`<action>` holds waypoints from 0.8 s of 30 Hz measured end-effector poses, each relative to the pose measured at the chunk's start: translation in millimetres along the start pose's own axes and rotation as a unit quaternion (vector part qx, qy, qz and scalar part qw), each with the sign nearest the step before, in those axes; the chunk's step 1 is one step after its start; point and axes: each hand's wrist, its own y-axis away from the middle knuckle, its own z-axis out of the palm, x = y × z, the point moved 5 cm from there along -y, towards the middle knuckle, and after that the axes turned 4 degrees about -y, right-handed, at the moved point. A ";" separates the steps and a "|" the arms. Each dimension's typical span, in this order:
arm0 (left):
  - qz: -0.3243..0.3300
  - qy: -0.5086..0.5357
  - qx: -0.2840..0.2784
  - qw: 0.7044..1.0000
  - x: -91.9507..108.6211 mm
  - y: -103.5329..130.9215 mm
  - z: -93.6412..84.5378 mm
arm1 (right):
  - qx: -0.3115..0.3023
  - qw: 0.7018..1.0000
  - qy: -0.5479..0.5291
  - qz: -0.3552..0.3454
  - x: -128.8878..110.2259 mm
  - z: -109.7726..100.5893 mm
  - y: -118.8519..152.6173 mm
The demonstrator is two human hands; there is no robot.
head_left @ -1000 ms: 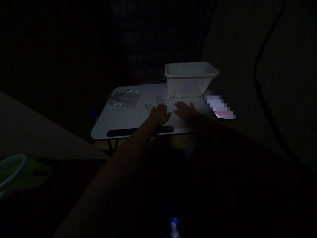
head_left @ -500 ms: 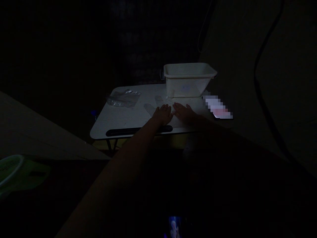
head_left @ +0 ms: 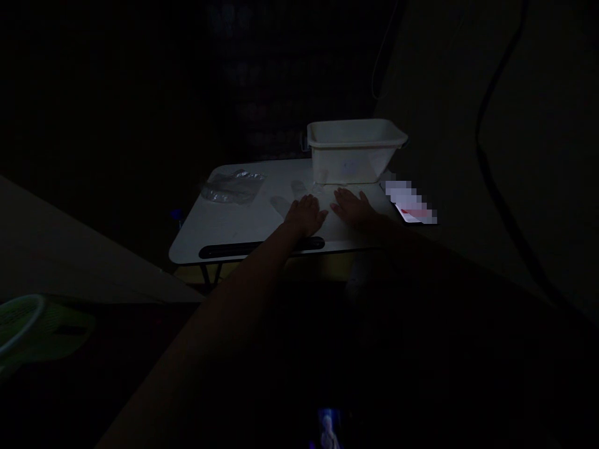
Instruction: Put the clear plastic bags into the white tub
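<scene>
My left hand (head_left: 305, 215) lies flat, palm down, on a small white table (head_left: 234, 227), its thumb apart from the fingers. My right hand (head_left: 353, 209) is beside it, also palm down with fingers stretched out, and a narrow gap separates the two. Just beyond them is a crumpled bit of clear plastic (head_left: 318, 187), faint in the dim light; whether it reaches under my palms I cannot tell. A white plastic tub (head_left: 349, 163) stands behind my right hand. Neither hand grips anything visible.
Left on the tabletop lies a clear plastic bag (head_left: 236, 187). A phone with a lit screen (head_left: 410, 202) rests at the right edge. A black slot strip (head_left: 234, 251) runs along the front edge. A green basket (head_left: 51, 327) stands at lower left; a dark cable (head_left: 496, 193) hangs at right.
My hands have moved apart: the right one has shifted right and slightly away from me, while the left stays nearly in place. The tub, bag and phone look unmoved.
</scene>
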 end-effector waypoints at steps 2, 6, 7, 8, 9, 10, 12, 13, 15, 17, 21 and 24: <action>0.010 -0.005 0.005 1.000 1.1 2.7 0.1 | -0.006 1.000 0.001 -0.008 -4.7 1.7 0.0; 0.017 -0.014 -0.006 1.000 1.4 7.1 4.9 | -0.009 0.999 0.005 -0.036 -13.2 6.8 1.2; 0.016 -0.015 -0.008 1.000 1.2 7.6 5.8 | -0.009 0.999 0.007 -0.038 -13.7 7.7 1.6; 0.015 -0.016 -0.008 1.000 0.9 7.8 6.4 | -0.007 0.999 0.009 -0.038 -13.4 8.2 2.0; 0.015 -0.015 -0.007 1.000 0.7 7.7 6.7 | -0.003 0.999 0.012 -0.035 -12.5 8.5 2.4; 0.013 -0.015 -0.006 1.000 0.6 7.5 6.9 | 0.003 0.999 0.016 -0.030 -10.9 8.5 2.7; 0.007 -0.011 -0.006 1.000 0.4 6.4 7.6 | 0.019 0.999 0.023 -0.016 -6.8 8.5 3.7; 0.006 -0.009 -0.006 1.000 0.6 5.7 8.1 | 0.028 0.999 0.026 -0.008 -4.3 8.5 4.3; 0.006 -0.001 -0.003 1.000 1.2 4.0 8.8 | 0.046 0.998 0.031 0.004 1.1 8.3 5.2; 0.009 0.011 0.006 1.000 0.9 2.0 7.6 | 0.057 0.998 0.030 0.013 7.8 7.1 4.9; -0.023 0.030 0.047 0.998 -13.4 1.2 -6.3 | 0.053 0.996 -0.005 0.078 29.9 -2.1 1.3; -0.056 0.013 0.053 0.997 -33.9 6.7 -18.6 | 0.038 0.991 -0.023 0.122 43.1 -9.5 0.5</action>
